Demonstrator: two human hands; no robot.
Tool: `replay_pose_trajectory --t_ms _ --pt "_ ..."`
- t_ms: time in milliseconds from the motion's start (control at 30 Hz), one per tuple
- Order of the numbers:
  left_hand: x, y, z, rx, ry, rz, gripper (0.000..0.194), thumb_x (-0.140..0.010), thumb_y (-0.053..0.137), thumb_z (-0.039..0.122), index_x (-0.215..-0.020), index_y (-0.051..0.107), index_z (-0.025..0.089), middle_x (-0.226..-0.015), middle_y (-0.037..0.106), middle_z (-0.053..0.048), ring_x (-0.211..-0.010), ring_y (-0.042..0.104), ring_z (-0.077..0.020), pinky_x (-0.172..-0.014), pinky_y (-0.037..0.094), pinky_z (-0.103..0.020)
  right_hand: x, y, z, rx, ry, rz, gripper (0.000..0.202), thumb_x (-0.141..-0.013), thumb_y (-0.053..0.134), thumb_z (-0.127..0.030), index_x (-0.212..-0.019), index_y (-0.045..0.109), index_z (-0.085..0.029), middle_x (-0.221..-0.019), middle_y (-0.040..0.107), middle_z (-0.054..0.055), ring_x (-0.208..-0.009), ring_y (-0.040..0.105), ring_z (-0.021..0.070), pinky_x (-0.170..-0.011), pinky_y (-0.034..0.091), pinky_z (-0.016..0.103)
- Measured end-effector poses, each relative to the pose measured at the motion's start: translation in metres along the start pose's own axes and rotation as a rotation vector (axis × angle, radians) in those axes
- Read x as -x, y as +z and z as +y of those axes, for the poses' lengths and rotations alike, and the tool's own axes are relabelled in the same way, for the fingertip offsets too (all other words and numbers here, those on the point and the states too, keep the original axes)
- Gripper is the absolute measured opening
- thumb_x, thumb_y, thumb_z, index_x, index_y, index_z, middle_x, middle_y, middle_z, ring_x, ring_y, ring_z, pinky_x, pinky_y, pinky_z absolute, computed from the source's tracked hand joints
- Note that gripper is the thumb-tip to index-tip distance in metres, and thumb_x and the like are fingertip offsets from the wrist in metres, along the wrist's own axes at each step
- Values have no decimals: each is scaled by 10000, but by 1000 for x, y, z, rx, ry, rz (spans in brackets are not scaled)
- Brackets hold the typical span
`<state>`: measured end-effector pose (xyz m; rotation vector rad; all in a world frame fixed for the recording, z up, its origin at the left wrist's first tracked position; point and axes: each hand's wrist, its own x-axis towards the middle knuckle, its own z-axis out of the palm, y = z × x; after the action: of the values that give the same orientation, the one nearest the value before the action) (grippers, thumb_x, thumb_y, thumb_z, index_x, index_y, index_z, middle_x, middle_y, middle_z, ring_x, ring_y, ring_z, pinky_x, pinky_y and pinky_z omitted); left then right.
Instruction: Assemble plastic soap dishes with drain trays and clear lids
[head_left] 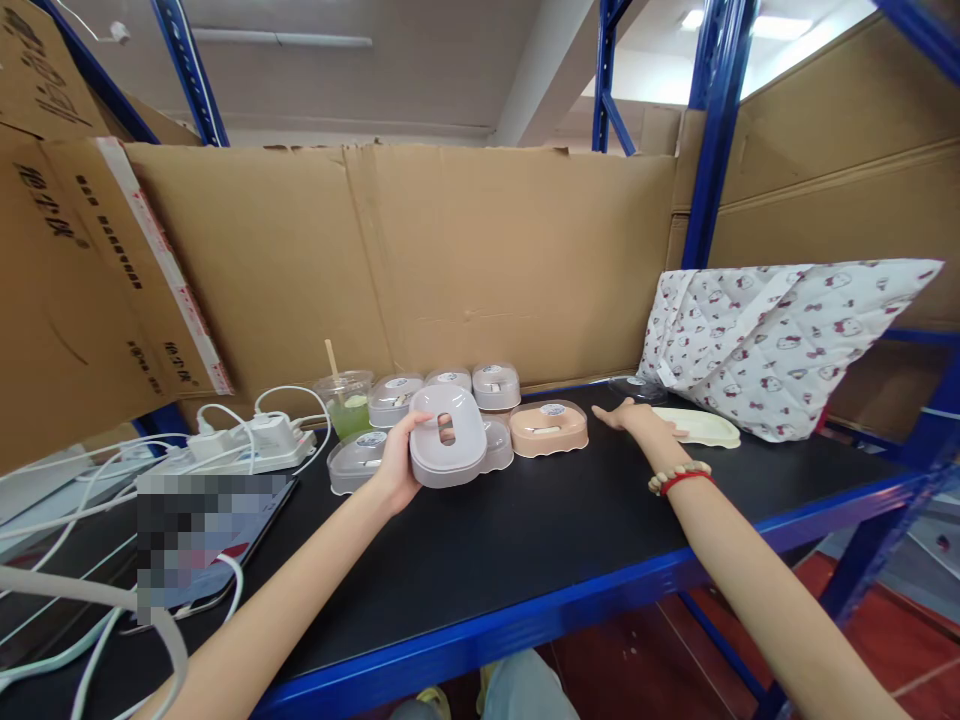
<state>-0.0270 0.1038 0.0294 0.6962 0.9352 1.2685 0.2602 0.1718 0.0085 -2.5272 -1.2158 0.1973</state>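
My left hand (397,468) grips the left side of a light grey rounded plastic box (463,452) with an oval slot in its top. It is tilted towards me above the table. Behind it stand several oval containers with clear domed lids, among them a grey one (356,460) and a peach one (551,435). My right hand (637,416), fingers stretched apart, is at a flat cream plastic piece (709,430); whether it touches the piece I cannot tell. A clear lid (636,387) lies just behind that hand.
A cup of green drink (349,405) with a straw stands at the back left. Cables, a power strip (262,455) and a tablet-like device (247,530) lie at left. A quilted patterned bag (780,340) is at right. Cardboard (465,260) walls the blue-edged black table (510,560).
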Motion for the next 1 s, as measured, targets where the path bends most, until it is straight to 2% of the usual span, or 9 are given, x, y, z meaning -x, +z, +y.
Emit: replay_pose_trajectory --t_ms 100,200,300,400,500,600,700,800,1000 --pt "1 1 -1 4 -24 12 174 -713 447 195 -779 561 81 -629 562 -44 -508 543 -131 -508 468 -217 8 5 -9 -12 11 31 793 -792 459 -559 -1349 332 -9 -1256 386 388 -1107 448 522 -723 347 730" --pt "3 2 -1 11 -13 17 174 -737 437 187 -805 561 86 -642 573 -41 -498 546 -132 -488 463 -215 20 3 -17 -45 -169 177 673 -872 361 -425 -1338 296 57 -1194 444 382 -1077 517 437 -793 433 580" --pt "4 3 0 3 20 45 196 -749 437 180 -871 567 98 -652 585 -35 -494 552 -141 -487 471 -225 25 -5 -14 -22 -245 230 509 -901 310 -302 -1316 356 -11 -1216 472 303 -1074 549 335 -871 429 460" --pt "4 2 0 -21 16 51 220 -762 431 191 -900 575 99 -626 578 -38 -492 556 -152 -485 476 -236 21 -9 -5 21 -275 227 429 -867 402 -234 -1269 433 -89 -1268 466 229 -1124 519 296 -893 418 417" --pt "3 0 0 -21 12 25 236 -755 432 196 -905 582 91 -642 586 -48 -501 562 -154 -495 482 -240 14 -6 3 58 -314 173 476 -811 526 -280 -1259 461 -132 -1279 488 176 -1176 478 281 -927 396 412" --pt "2 -1 0 -24 11 12 247 -744 431 198 -905 581 85 -660 594 -58 -508 566 -157 -510 488 -243 8 -2 5 84 -352 104 450 -806 545 -350 -1224 518 -188 -1249 541 118 -1157 502 259 -948 380 414" --pt "2 -1 -1 -25 22 8 260 -737 428 203 -916 577 86 -661 595 -59 -534 579 -167 -540 502 -258 5 -4 4 114 -300 103 395 -787 561 -355 -1132 591 -165 -1156 594 151 -1107 534 296 -891 408 440" --pt "1 -1 -2 -13 18 2 303 -721 432 205 -957 577 84 -678 598 -59 -586 597 -175 -577 515 -267 5 -9 4 135 -234 135 403 -742 612 -322 -1101 604 -140 -1098 607 188 -1056 560 315 -814 445 416" --pt "2 -2 -3 11 36 -26 361 -690 408 199 -981 587 81 -667 591 -50 -609 599 -171 -610 526 -270 2 -2 7 63 -371 132 538 -742 598 -441 -1214 538 -190 -1270 518 133 -1202 451 295 -941 383 442"
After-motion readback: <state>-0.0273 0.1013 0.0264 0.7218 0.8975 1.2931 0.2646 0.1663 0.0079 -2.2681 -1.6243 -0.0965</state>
